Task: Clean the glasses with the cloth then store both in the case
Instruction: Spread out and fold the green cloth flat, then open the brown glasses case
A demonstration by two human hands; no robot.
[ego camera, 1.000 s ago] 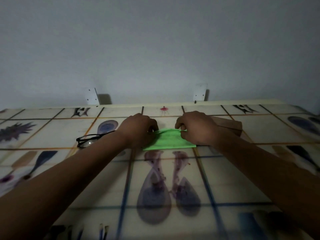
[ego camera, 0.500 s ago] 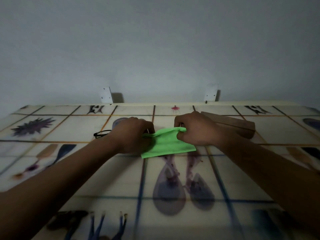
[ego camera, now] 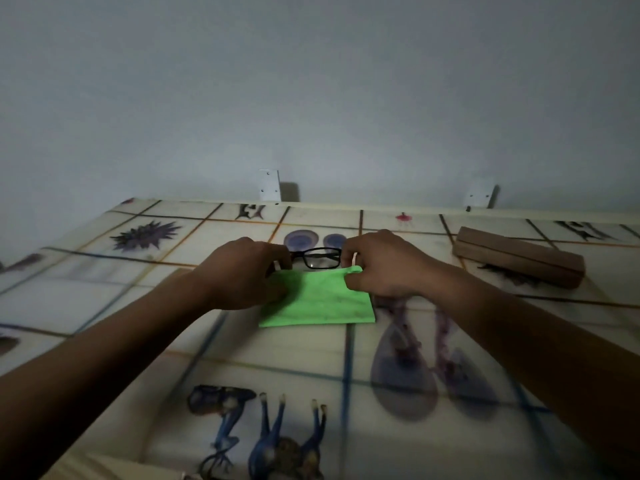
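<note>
A bright green cloth (ego camera: 320, 303) hangs between my two hands just above the patterned table (ego camera: 104, 299). My left hand (ego camera: 246, 271) pinches its upper left corner and my right hand (ego camera: 381, 265) pinches its upper right corner. Black-framed glasses (ego camera: 320, 258) lie on the table right behind the cloth, showing in the gap between my hands. A brown closed case (ego camera: 516, 259) lies at the far right of the table, apart from both hands.
The table's far edge meets a plain grey wall (ego camera: 311, 98), where two white brackets (ego camera: 269, 185) stick up. The tablecloth carries printed figures and grid lines. The near edge shows at the bottom left.
My view has swung left, so the case and cloth sit further right in frame. The cloth is now held up by its top corners, and the glasses show between my hands.
</note>
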